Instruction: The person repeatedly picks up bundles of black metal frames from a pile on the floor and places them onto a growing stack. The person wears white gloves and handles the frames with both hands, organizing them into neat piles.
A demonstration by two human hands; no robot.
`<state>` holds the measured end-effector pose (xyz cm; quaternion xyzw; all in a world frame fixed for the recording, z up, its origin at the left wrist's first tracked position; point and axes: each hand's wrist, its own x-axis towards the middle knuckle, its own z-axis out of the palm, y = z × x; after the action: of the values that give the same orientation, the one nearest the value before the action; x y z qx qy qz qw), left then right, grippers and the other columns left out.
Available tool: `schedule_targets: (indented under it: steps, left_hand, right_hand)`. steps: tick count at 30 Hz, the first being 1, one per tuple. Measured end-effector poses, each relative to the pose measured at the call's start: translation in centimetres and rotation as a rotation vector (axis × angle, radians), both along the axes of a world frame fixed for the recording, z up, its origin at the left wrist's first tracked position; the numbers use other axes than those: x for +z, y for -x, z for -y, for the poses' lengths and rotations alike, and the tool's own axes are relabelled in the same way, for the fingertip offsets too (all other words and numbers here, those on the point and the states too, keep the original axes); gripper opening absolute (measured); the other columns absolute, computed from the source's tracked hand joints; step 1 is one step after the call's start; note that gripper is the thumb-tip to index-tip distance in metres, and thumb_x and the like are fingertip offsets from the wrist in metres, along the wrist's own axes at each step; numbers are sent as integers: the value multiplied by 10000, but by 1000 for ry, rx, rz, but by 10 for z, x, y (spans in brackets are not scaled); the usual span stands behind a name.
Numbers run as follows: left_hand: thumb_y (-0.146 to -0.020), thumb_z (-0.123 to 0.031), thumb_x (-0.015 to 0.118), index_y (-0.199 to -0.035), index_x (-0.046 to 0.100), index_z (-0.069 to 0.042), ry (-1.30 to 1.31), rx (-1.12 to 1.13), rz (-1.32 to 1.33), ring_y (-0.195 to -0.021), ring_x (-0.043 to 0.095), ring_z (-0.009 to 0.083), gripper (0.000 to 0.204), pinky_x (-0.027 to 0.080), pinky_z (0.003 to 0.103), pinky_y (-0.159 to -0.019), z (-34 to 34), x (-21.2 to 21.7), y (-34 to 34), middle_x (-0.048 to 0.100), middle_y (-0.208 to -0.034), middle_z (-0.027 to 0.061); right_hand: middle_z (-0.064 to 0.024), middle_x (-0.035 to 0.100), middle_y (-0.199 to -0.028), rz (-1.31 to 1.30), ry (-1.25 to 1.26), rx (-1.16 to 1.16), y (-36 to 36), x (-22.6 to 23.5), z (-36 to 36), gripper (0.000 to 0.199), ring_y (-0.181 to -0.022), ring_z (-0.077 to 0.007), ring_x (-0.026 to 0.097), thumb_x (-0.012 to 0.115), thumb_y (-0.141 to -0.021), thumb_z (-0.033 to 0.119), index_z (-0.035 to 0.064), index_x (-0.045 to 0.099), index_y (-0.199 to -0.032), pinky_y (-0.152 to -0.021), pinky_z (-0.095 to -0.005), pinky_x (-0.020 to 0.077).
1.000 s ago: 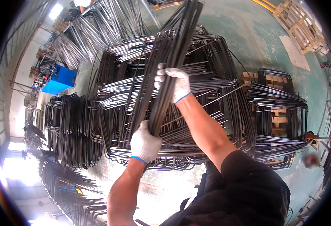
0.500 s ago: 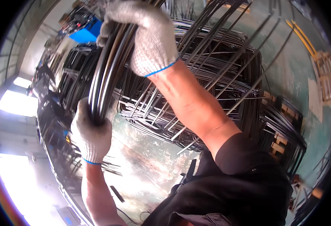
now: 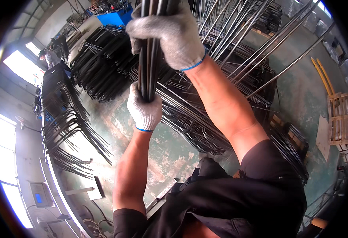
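Observation:
A bundle of dark, shiny metal rods stands nearly upright in front of me, its top running out of the picture. Around its lower end my left hand, in a white knit glove with a blue cuff edge, is closed. Higher up, my right hand wears a matching, dirtier glove and has its fingers wrapped round the same rods. Long rods fan out at the upper right; whether they join the held bundle is hidden. Beneath my arms lies a large stack of bent metal rods.
Another dark pile of bent rods lies at the far left. Bent rods hang along a rack, with a person beyond. A blue bin stands far off. Wooden pallets and yellow bars are at the right.
My view has shifted. In the picture, both hands and the rods have moved right, and the bundle has gone from tilted to nearly upright. Both hands keep their hold.

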<state>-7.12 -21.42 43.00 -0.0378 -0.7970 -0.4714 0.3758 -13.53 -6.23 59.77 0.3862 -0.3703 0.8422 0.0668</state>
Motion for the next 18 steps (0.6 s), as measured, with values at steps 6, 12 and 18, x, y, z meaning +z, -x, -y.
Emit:
schedule_targets:
  steps: [6, 12, 18]
  left_hand:
    - [-836, 40, 742, -1063, 639, -59, -132, 77, 57, -775, 545, 88, 269, 494, 279, -705, 26, -20, -120, 619, -847, -17]
    - [-801, 9, 721, -1015, 619, -46, 52, 277, 176, -700, 629, 262, 244, 560, 381, -715, 83, -70, -299, 651, -805, 141]
    - [-803, -20, 749, -1149, 729, -87, 17, 506, 485, -857, 779, 418, 353, 632, 477, -768, 127, -148, -510, 773, -933, 177]
  right_hand:
    - [-122, 797, -766, -187, -105, -172, -113, 13, 44, 124, -636, -201, 769, 860, -915, 86, -29, 824, -945, -607, -308, 613]
    - [-135, 790, -920, 66, 5, -84, -239, 89, 74, 322, -715, -252, 775, 792, -990, 206, -2, 760, -1234, -623, -384, 681]
    - [-168, 797, -1012, 115, 53, -315, -276, 73, 144, 198, -937, -270, 792, 735, -1029, 132, -21, 787, -1144, -885, -382, 666]
